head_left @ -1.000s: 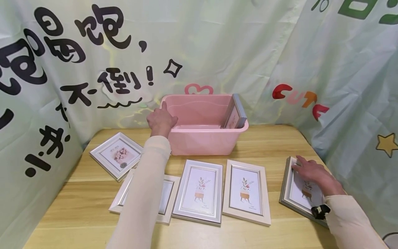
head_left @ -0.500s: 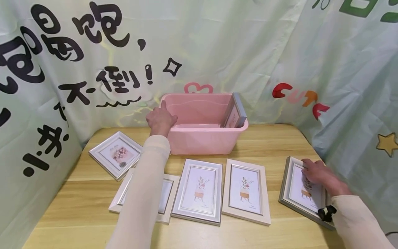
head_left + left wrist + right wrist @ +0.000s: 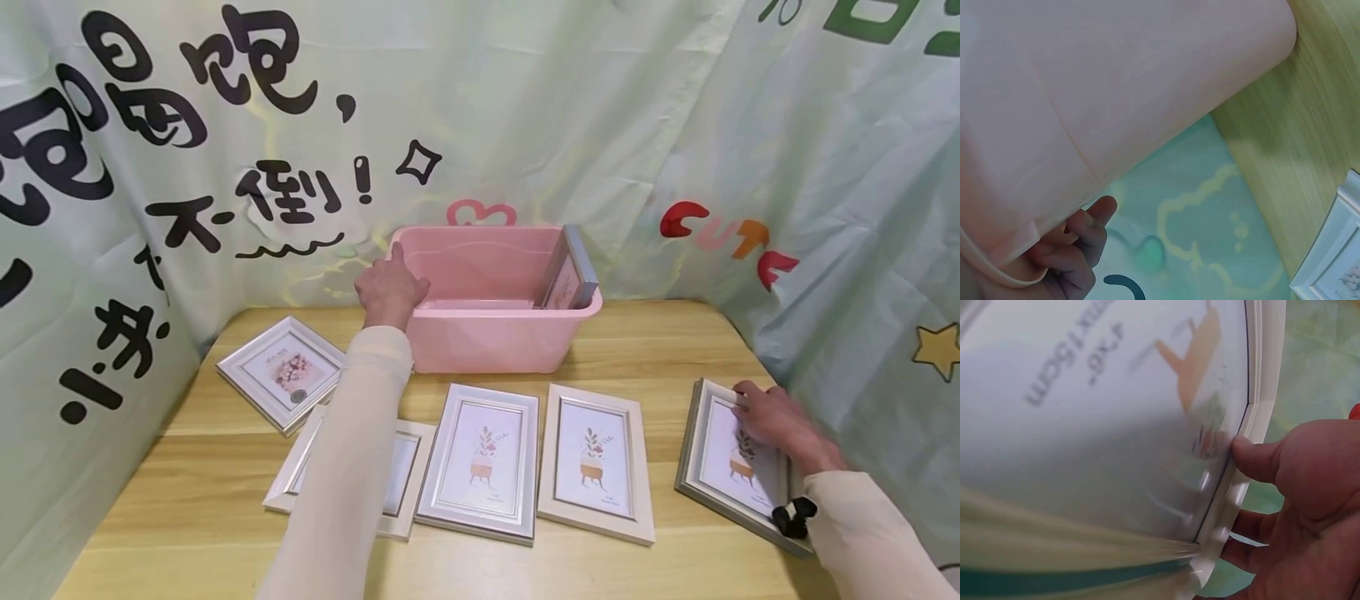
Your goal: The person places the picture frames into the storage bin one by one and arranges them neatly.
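Observation:
My left hand (image 3: pixel 392 292) grips the left end of a pink plastic tub (image 3: pixel 487 343), its fingers curled under the rim in the left wrist view. A grey picture frame (image 3: pixel 576 267) stands on edge inside the tub's right end. At the table's right side lies a pale picture frame (image 3: pixel 723 442) with a potted-plant print, and a darker grey frame edge (image 3: pixel 688 433) shows beneath it. My right hand (image 3: pixel 780 425) pinches the pale frame's far edge. In the right wrist view, the thumb (image 3: pixel 1257 461) is on its face and fingers (image 3: pixel 1250 528) are behind it.
Several frames lie face up along the table: a cream frame (image 3: pixel 596 517), a silver frame (image 3: pixel 474 525), partly hidden frames (image 3: pixel 405 475) under my left forearm, and a silver frame (image 3: pixel 281 375) with a flower print. A printed curtain (image 3: pixel 525 108) hangs behind the table.
My right hand has slid to the right from the pale frame's upper left corner along its far edge. The left hand and the tub have stayed in place.

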